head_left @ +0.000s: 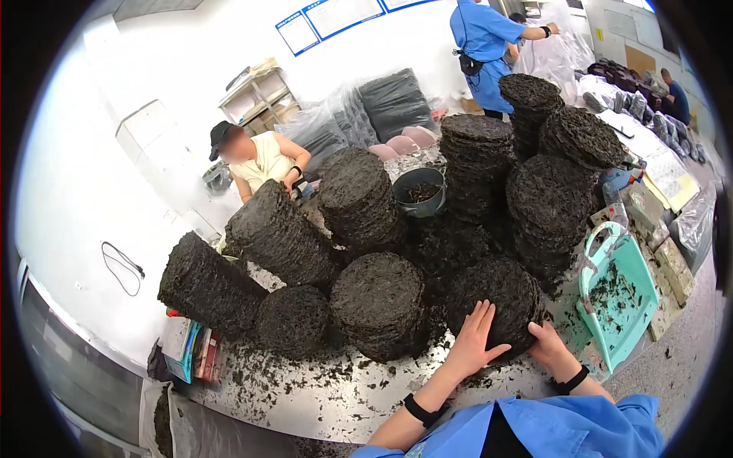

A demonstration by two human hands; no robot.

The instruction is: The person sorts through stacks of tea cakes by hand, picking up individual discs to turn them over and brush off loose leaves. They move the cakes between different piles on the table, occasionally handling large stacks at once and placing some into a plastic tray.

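Directly before me is a stack of dark, round discs [492, 301] that look like dried seaweed. My left hand [472, 345] rests on its near left part, with the fingers stretched flat and the thumb out. On the right edge of the same stack, my right hand [551, 345] grips with its thumb in front; its other fingers are partly hidden. A second stack [378, 298] stands just left of my hands. To my right lies a turquoise dustpan-like tray [630, 305] with dark crumbs in it.
More tall stacks crowd the metal table [305, 393], including a leaning one [202, 278] at left and several at right. A grey bucket [420, 192] holds dark scraps. A seated person [263, 156] is across the table; another in blue [485, 49] stands behind. Loose flakes litter the surface.
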